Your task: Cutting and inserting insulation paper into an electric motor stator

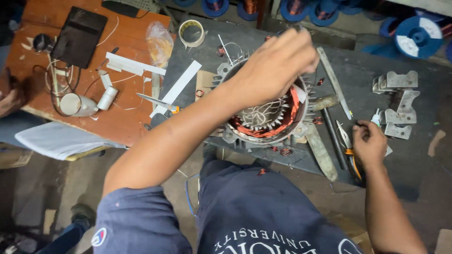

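Head view. Motor stator point(268, 123), round metal housing w/ copper windings, sits approx. centre of dark counter point(414, 174), near its front edge. Left hand point(275, 66) is directly over the stator's upper rim; fingers bunched and closed, pinching something thin at the tips, too small to identify. Left forearm crosses the stator's left side. Right hand point(369, 143) rests on counter to the right of stator, apart from it; fingers curled shut around a small white-tipped item, kind cannot be told. Orange-handled pliers point(351, 155) lie just beside that hand. Grey metal brackets point(398, 101) further right. Long flat strip point(333, 80) lies above the right hand. Tape roll point(191, 33) at counter's far left corner. Adjacent wooden table point(127, 120) to the left carries scissors point(157, 102) and white paper strips point(181, 86).
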